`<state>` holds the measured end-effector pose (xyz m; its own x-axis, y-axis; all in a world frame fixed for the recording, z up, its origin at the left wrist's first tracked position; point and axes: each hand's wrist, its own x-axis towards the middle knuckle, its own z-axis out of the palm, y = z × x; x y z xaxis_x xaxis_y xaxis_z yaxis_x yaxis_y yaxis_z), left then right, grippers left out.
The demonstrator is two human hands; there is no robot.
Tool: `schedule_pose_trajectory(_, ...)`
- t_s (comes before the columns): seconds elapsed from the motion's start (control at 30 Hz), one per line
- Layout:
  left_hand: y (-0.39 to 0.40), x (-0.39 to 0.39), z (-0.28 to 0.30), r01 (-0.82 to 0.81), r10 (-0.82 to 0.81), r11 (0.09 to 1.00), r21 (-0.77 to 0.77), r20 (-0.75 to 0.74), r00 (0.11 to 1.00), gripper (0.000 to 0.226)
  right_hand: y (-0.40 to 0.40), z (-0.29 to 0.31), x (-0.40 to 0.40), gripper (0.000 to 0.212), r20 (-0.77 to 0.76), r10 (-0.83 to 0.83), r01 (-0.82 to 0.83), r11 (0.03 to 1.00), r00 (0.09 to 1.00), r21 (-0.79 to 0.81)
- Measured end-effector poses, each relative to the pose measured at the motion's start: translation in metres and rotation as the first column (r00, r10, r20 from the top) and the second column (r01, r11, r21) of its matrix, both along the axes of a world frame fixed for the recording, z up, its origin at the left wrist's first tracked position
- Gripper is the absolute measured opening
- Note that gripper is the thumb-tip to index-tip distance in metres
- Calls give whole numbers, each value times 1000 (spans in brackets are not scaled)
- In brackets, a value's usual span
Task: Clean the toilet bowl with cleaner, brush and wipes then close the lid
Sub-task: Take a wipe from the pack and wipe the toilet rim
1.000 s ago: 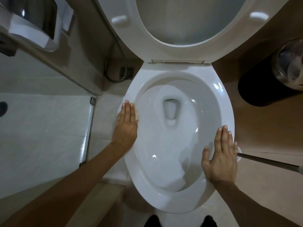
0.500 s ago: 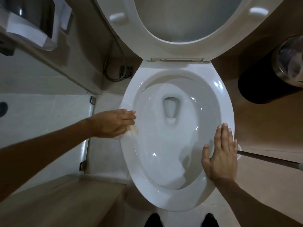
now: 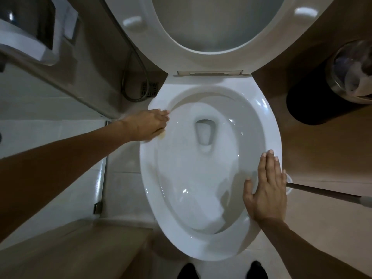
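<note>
The white toilet bowl (image 3: 259,109) fills the middle of the view, its seat and lid (image 3: 181,49) raised at the top. My left hand (image 3: 148,125) presses a wipe (image 3: 162,134) flat on the bowl's left rim; only a yellowish edge of the wipe shows under the fingers. My right hand (image 3: 266,190) lies flat, fingers together, on the right rim and holds nothing. A toilet brush handle (image 3: 322,193) sticks out to the right behind that hand, its holder mostly hidden.
A dark waste bin (image 3: 314,101) with a clear liner stands at the right. A hose (image 3: 128,77) and floor drain (image 3: 150,89) lie left of the bowl. A paper dispenser (image 3: 26,31) is at top left. A glass partition edge (image 3: 102,168) and a wooden ledge (image 3: 76,248) are on the left.
My left hand has turned sideways and slid the wipe back along the left rim toward the hinge. My right hand has stayed flat on the right rim.
</note>
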<state>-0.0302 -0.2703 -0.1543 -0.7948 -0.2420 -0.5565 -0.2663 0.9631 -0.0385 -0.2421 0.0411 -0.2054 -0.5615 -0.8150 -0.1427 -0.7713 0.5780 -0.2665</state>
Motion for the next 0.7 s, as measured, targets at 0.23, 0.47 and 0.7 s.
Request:
schedule_pose_trajectory(0.23,-20,23,1,313,-313,950,-11,-61,948,51,0,1,0,75,4,-3,3,1000,1000,6)
schedule_pose_trajectory(0.47,-47,-24,9,426,-374,893,-146,285,882,51,0,1,1,76,10,-3,3,1000,1000,16)
schedule_pose_trajectory(0.7,-43,-17,17,437,-395,899,-31,375,839,51,0,2,0,75,19,-6,6,1000,1000,5)
